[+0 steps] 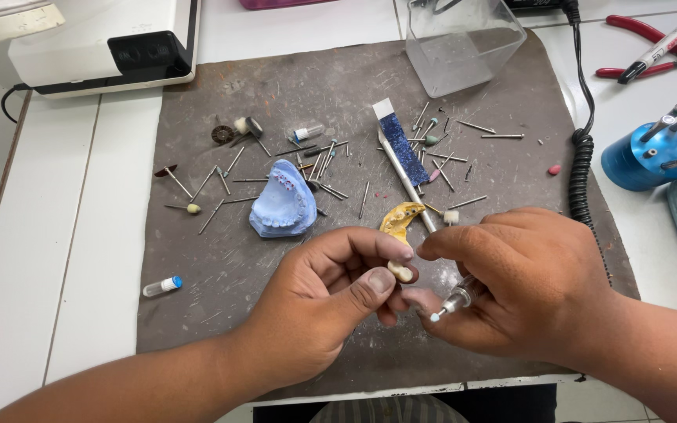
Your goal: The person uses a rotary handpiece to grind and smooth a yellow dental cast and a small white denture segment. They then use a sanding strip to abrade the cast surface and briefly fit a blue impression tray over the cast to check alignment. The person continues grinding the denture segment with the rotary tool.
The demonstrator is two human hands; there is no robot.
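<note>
My left hand (331, 294) pinches a small cream tooth-shaped piece (401, 271) between thumb and fingers, low at the centre of the view. My right hand (523, 286) grips a slim metal rotary handpiece (456, 300); its small pale tip points down-left, just below the piece. Both hands meet over the front of a grey work mat (221, 266). Just behind the fingers lies a yellow dental arch model (398, 218). A blue dental cast (284, 200) rests on the mat further back and to the left.
Several loose burs and pins (319, 160) litter the mat, with a blue sanding strip (401, 145) and a small vial (162, 287). A clear plastic box (460, 43), white machine (99, 43), blue bur holder (648, 153), coiled black cord (581, 168), red pliers and marker (660, 43) surround it.
</note>
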